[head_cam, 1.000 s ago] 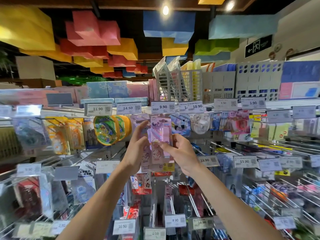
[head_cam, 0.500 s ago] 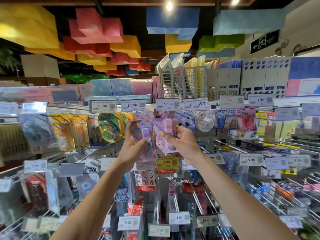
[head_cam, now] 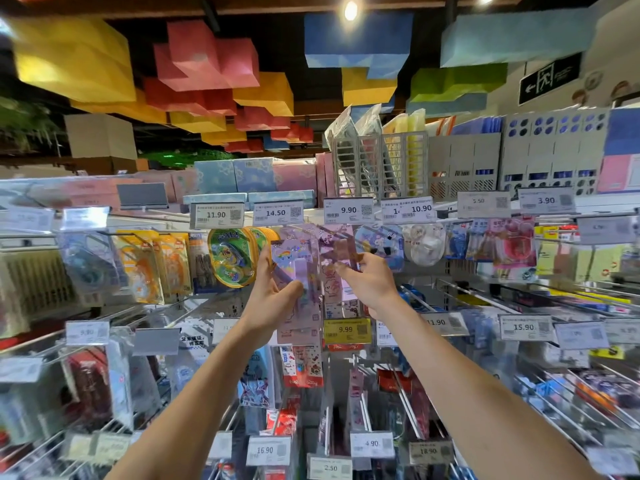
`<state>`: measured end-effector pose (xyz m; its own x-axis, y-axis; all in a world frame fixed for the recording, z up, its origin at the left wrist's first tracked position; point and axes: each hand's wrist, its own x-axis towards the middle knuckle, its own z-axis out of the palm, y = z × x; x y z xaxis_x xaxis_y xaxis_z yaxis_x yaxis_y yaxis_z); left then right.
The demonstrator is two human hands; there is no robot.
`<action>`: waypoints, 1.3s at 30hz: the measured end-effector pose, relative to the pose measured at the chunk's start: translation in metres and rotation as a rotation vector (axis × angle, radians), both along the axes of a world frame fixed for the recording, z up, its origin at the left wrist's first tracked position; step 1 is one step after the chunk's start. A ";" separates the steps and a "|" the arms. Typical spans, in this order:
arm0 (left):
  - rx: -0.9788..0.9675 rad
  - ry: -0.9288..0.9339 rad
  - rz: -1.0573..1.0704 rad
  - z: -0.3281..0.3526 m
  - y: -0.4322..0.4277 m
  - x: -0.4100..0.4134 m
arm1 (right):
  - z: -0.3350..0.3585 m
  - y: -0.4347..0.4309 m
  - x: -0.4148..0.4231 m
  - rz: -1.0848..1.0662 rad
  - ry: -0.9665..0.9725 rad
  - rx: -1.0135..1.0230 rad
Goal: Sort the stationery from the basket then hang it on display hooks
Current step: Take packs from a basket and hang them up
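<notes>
While aloft, left hand (head_cam: 272,301) round glossy lilac blister card (head_cam: 294,261), right hand (head_cam: 374,289) round pink card (head_cam: 334,291).

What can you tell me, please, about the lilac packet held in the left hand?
The lilac packet is a tall, narrow, glossy pack, seemingly card with clear plastic, showing a rainbow-maned cartoon pony near the top and a pale purple stick-shaped item below. The left hand grips its lower part, holding it roughly upright beside a pink packet. Its print is blurred.
</notes>
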<state>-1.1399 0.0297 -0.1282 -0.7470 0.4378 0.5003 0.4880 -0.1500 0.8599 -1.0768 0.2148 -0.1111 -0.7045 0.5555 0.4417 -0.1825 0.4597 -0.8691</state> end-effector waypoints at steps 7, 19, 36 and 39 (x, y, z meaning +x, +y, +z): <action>-0.059 0.022 -0.010 0.000 0.003 0.007 | -0.002 0.000 -0.003 -0.290 -0.138 0.270; 0.074 -0.028 -0.100 0.008 0.013 0.036 | -0.027 -0.033 0.036 0.156 0.132 0.131; 0.118 -0.124 -0.070 0.012 0.022 0.045 | -0.038 -0.026 0.053 0.126 0.068 0.151; 0.128 -0.102 -0.064 0.011 0.028 0.044 | -0.038 -0.023 0.055 0.112 0.078 0.158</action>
